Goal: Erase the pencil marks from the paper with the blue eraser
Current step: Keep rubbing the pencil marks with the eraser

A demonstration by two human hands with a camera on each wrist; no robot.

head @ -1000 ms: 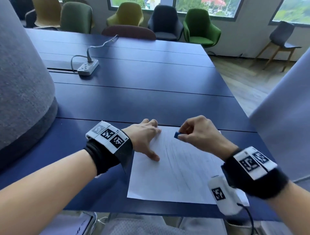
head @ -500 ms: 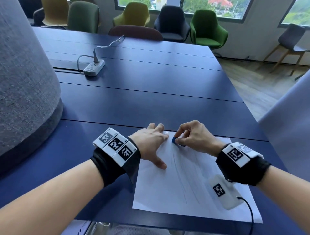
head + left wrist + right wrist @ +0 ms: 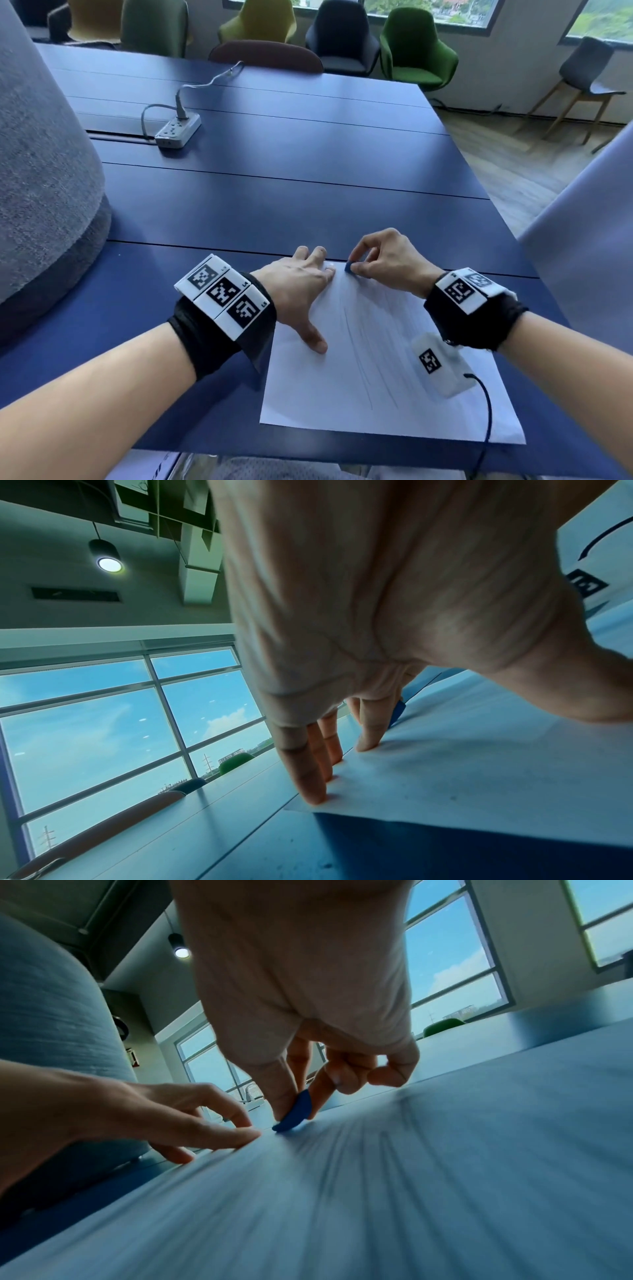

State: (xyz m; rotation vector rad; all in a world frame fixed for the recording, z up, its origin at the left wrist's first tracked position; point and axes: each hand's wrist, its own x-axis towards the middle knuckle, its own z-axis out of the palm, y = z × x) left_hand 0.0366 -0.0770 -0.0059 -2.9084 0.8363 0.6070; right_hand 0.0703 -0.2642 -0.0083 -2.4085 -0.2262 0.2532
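A white sheet of paper with faint long pencil strokes lies on the dark blue table near its front edge. My left hand lies flat on the sheet's far left corner, fingers straight, pressing it down. My right hand pinches the small blue eraser between thumb and forefinger, its lower edge touching the paper near the far edge, just right of my left fingertips. In the right wrist view the blue eraser meets the paper, with the left hand beside it.
A white power strip with a grey cable sits at the far left of the table. A large grey upholstered form stands at the left. Several chairs line the far side. A pale panel rises at the right.
My right hand has carried the eraser from the middle of the sheet toward its far edge, closer to my left fingertips. The left hand stays pressed on the paper.
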